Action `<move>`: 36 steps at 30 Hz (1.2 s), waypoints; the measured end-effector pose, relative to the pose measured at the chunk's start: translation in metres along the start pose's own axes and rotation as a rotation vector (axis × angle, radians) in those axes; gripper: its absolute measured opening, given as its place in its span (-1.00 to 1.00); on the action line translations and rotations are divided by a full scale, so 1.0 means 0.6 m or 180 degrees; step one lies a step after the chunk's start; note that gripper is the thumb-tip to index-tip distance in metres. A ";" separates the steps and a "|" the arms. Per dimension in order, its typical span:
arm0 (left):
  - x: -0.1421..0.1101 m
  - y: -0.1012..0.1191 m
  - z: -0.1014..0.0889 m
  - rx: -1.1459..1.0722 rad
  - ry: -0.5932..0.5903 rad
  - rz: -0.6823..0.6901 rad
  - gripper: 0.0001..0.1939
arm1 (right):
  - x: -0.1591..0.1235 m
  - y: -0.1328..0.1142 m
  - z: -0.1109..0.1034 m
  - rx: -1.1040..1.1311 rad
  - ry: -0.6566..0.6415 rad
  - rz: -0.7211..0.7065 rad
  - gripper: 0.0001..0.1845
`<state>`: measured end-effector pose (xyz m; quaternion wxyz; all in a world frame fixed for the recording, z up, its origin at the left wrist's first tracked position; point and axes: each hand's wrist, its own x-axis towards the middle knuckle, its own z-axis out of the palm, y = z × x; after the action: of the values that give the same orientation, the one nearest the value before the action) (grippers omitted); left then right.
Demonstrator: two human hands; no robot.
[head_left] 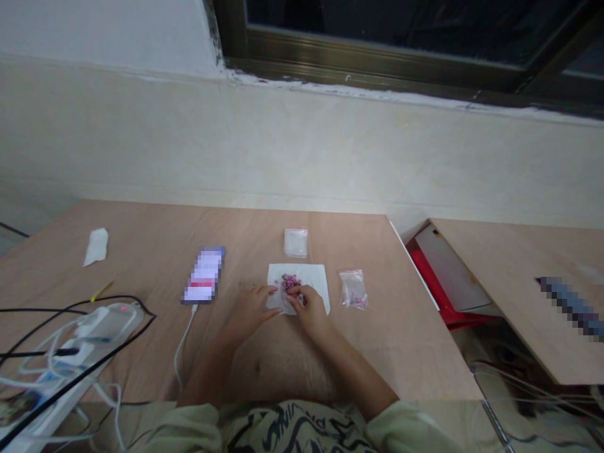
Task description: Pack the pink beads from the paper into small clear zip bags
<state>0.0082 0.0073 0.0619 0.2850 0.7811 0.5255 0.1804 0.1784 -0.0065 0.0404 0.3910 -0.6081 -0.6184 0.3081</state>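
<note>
A white sheet of paper [317, 280] lies on the wooden table, with a small pile of pink beads or bead-like bits [290, 280] on its middle. My left hand [252, 307] rests at the sheet's left edge, thumb and fingers apart, holding nothing I can see. Over the lower part of the pile, my right hand [309, 307] has thumb and fingertips pinched together. Whatever is between those fingertips is too small to make out. To the right is a clear zip bag [353, 290] with some pinkish bits inside. Behind the paper lies another clear bag [296, 243] with whitish contents.
A phone [204, 275] on a white charging cable [185, 343] lies to the left. Further left are a power strip [87, 343] with tangled cords and a scrap of white paper [97, 246]. A second table [523, 270] stands right, across a gap, with a dark object on it.
</note>
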 end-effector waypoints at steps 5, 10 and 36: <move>-0.007 -0.009 -0.002 0.0001 0.0113 -0.0035 -0.63 | -0.008 0.017 0.007 -0.0545 0.0210 0.0440 -0.87; -0.003 -0.026 0.000 0.0022 0.0103 -0.0008 -0.60 | -0.003 0.024 0.004 -0.0574 0.0110 0.0402 -0.90; -0.001 -0.016 -0.002 -0.0069 0.0171 -0.0096 -0.61 | 0.030 0.021 0.007 -0.0455 0.0098 0.0018 -0.93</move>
<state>0.0001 0.0097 0.0566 0.2819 0.7648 0.5426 0.2026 0.1821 0.0127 0.0296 0.3551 -0.6409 -0.6310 0.2549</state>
